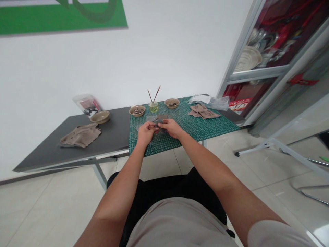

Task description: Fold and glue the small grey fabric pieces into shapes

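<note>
Over the green cutting mat point(200, 129), you are pinching a small dark grey piece point(162, 130) between the fingertips of your left hand point(145, 133) and right hand point(172, 128), thumbs toward each other; its exact nature is too blurred to tell. Two bowls, one at left point(137, 111) and one at right point(172, 103), are standing beyond it. For good control, you are best matching pressure on both sides, working low over the mat, fingertips near the edges.

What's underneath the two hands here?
The green gridded mat lies below the left hand and right hand; whatever they and the dark piece between them cover can't be seen.
</note>
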The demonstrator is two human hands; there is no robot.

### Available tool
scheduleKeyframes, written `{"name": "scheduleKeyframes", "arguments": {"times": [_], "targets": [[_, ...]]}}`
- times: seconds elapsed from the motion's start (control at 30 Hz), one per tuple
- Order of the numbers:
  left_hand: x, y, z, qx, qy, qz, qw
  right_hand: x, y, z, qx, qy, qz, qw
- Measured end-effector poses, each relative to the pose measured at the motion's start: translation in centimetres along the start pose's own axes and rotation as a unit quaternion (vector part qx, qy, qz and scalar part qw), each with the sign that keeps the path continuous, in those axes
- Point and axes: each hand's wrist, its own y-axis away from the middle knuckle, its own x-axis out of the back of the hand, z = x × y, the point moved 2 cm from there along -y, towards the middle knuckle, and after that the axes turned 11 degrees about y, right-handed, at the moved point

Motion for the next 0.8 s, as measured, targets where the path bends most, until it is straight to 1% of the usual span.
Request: {"name": "scheduleKeyframes", "arguments": {"times": [0.13,0.2,0.27,0.33,0.43,0.5,0.57,0.7,0.8], "targets": [[0.24,0.09,0.18,-0.043,-0.104,-0.004,0.994,-0.12,-0.08,0.04,-0.006,0.044,-0.011,0.999],[0.3,0.09,0.23,-0.059,-0.133,-0.009,0.989,-0.09,-0.14,0.17,-0.007,0.059,-0.018,0.998],[0.3,0.04,0.15,-0.051,-0.115,-0.012,0.992,0.01,-0.18,0.34,-0.006,0.057,-0.028,0.998],[0.25,-0.05,-0.05,-0.024,-0.062,-0.013,0.998,0.17,-0.21,0.51,-0.004,0.049,-0.03,0.998],[0.18,-0.16,-0.34,0.021,0.023,-0.012,0.999,0.37,-0.22,0.65,0.002,0.034,-0.014,0.999],[0.24,-0.16,-0.36,0.026,0.033,-0.008,0.999,0.4,-0.21,0.64,0.011,0.038,-0.005,0.999],[0.35,-0.09,-0.2,0.012,-0.005,-0.008,1.0,0.33,-0.19,0.57,0.017,0.06,-0.01,0.998],[0.38,0.17,0.4,-0.037,-0.126,-0.026,0.991,0.23,-0.16,0.5,0.009,0.122,-0.025,0.992],[0.28,0.2,0.6,-0.052,-0.152,-0.016,0.987,0.29,-0.1,0.5,0.008,0.111,-0.03,0.993]]}}
